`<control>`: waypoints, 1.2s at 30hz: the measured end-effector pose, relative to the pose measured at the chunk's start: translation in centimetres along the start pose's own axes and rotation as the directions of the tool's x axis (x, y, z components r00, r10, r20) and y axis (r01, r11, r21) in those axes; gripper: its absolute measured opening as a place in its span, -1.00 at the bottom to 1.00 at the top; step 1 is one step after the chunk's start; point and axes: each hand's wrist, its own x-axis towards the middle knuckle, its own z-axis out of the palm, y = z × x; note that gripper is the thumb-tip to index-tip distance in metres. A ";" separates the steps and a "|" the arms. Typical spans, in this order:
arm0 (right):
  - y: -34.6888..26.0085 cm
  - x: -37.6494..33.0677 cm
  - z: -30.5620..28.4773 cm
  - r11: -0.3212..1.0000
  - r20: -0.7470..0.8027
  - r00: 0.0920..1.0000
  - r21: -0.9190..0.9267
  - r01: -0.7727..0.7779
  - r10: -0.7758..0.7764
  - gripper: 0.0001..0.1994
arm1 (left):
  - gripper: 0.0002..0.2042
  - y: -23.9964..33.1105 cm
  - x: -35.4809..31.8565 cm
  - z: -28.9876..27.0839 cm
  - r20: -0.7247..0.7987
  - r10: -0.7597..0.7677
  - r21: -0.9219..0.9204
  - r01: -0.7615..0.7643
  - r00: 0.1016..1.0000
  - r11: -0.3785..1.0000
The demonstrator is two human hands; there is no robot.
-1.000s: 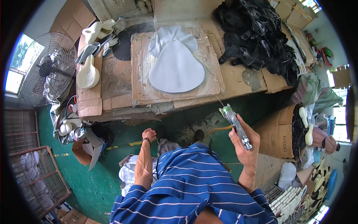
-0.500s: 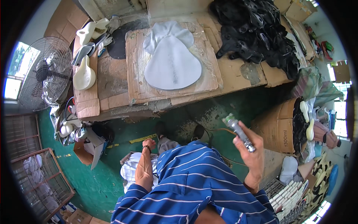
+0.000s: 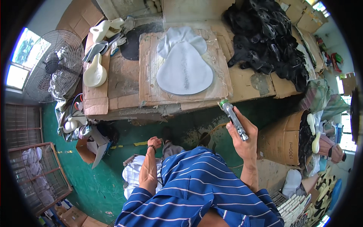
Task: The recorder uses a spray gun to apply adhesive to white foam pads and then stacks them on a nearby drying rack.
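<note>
My right hand (image 3: 244, 132) is closed around a metal spray gun (image 3: 234, 120) with a green tip, held just off the table's front edge. A brownish hose (image 3: 218, 128) shows beside it. The gun's tip points toward a rounded, pear-shaped light grey sheet (image 3: 185, 73), which has a darker streak down its middle. Behind that, more light grey material (image 3: 181, 39) lies rumpled, partly under the sheet's narrow end. Both rest on a stained cardboard board (image 3: 148, 89). My left hand (image 3: 154, 142) hangs low by my side, fingers curled, with nothing visible in it.
A heap of black moulded pieces (image 3: 264, 41) covers the table's right. White saddle-shaped forms (image 3: 95, 75) and gloves (image 3: 118, 41) lie at its left end, near a large fan (image 3: 55, 66). A tall carton (image 3: 281, 138) stands right; a wire basket with white pieces (image 3: 134, 172) is beside my left arm.
My right hand has moved up and slightly left with the spray gun, bringing its tip close to the table edge. The whole view has shifted a little. My left hand stays low and curled.
</note>
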 end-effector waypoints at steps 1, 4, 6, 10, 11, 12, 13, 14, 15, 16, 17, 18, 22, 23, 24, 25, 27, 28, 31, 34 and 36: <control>0.2 0.1 -0.1 1.000 -0.017 1.000 -0.001 -0.013 0.013 -0.55 | -0.69 -0.6 0.2 -0.5 -0.023 -0.038 0.007 0.038 0.999 0.999; 1.0 -0.3 -0.7 0.999 -0.032 0.999 -0.003 -0.044 0.044 -0.55 | -0.69 -2.3 0.3 -1.6 -0.056 -0.120 -0.019 0.119 0.991 0.993; 1.2 -1.0 -1.5 0.998 -0.028 0.998 -0.023 -0.052 0.051 -0.55 | -0.69 -3.4 0.1 -2.3 -0.067 -0.139 -0.030 0.137 0.988 0.990; 1.0 -2.3 -2.9 0.992 0.027 0.992 -0.049 -0.118 0.119 -0.54 | -0.70 -4.4 0.2 -2.6 -0.124 -0.175 -0.131 0.159 0.977 0.979; 0.9 -2.4 -3.1 0.991 0.020 0.992 -0.054 -0.125 0.126 -0.54 | -0.70 -4.1 0.0 -2.2 -0.119 -0.176 -0.122 0.161 0.977 0.979; 0.8 -2.6 -3.2 0.992 0.010 0.995 -0.079 -0.095 0.096 -0.53 | -0.71 -3.6 -0.3 -1.7 -0.098 -0.170 -0.065 0.164 0.980 0.984; 0.7 -2.7 -3.4 0.992 0.002 0.998 -0.106 -0.066 0.067 -0.52 | -0.71 -3.1 -0.5 -1.1 -0.077 -0.166 -0.009 0.165 0.983 0.986; 0.3 -2.6 -3.3 0.993 0.004 0.998 -0.097 -0.066 0.067 -0.52 | -0.71 -2.8 -0.5 -1.1 -0.086 -0.163 -0.009 0.163 0.983 0.987; -0.1 -2.5 -3.3 0.997 -0.011 0.999 -0.070 -0.034 0.034 -0.51 | -0.71 -2.5 -0.4 -1.0 -0.061 -0.158 -0.014 0.157 0.986 0.987; -0.5 -2.4 -3.4 0.999 -0.026 1.000 -0.043 -0.003 0.001 -0.51 | -0.71 -2.2 -0.4 -0.8 -0.036 -0.152 -0.018 0.152 0.988 0.988; -0.7 -2.5 -3.6 0.999 -0.034 0.999 -0.044 -0.011 0.010 -0.51 | -0.71 -1.6 -0.7 0.3 -0.045 -0.093 0.048 0.095 0.995 0.994; -0.9 -2.7 -3.7 1.000 -0.024 1.000 -0.025 -0.010 0.010 -0.50 | -0.71 -1.1 -0.7 0.6 -0.052 -0.095 0.049 0.097 0.994 0.994; -1.2 -3.5 -5.2 0.999 0.136 0.990 -0.031 -0.038 0.042 -0.49 | -0.69 0.6 -0.9 2.0 0.029 -0.002 0.050 0.000 1.000 0.999; -1.1 -3.8 -5.3 0.999 0.152 0.988 -0.044 -0.023 0.029 -0.50 | -0.68 1.1 -1.0 2.5 0.035 0.020 0.067 -0.022 0.999 0.997; -1.1 -3.8 -5.2 0.998 0.154 0.987 -0.048 -0.027 0.034 -0.50 | -0.68 1.5 -1.3 3.0 0.037 0.014 0.068 -0.017 0.999 0.998; -1.3 -3.9 -5.0 0.998 0.083 0.995 -0.040 -0.053 0.056 -0.50 | -0.67 1.7 -1.6 3.5 0.043 0.012 0.111 -0.016 0.999 0.994; -1.4 -4.1 -4.9 0.996 0.019 0.996 -0.019 -0.084 0.084 -0.50 | -0.67 1.7 -1.5 3.5 0.035 0.007 0.160 -0.013 0.999 0.987; -1.2 -4.3 -5.1 0.997 0.081 0.994 -0.020 -0.069 0.071 -0.48 | -0.67 1.7 -1.6 3.4 0.031 0.003 0.164 -0.008 1.000 0.986; -0.7 -5.0 -5.4 0.999 0.215 0.976 -0.009 -0.037 0.038 -0.54 | -0.67 2.6 -1.3 3.7 0.060 0.052 0.022 -0.054 0.997 0.998; -0.2 -4.9 -4.9 1.000 0.073 0.997 0.017 -0.020 0.019 -0.55 | -0.67 6.1 -2.4 7.1 0.047 0.358 -0.029 -0.357 0.933 0.934; -0.3 -5.0 -5.1 0.987 0.004 0.987 0.024 -0.161 0.161 -0.50 | -0.68 8.4 -2.4 8.4 0.051 0.496 -0.110 -0.489 0.867 0.866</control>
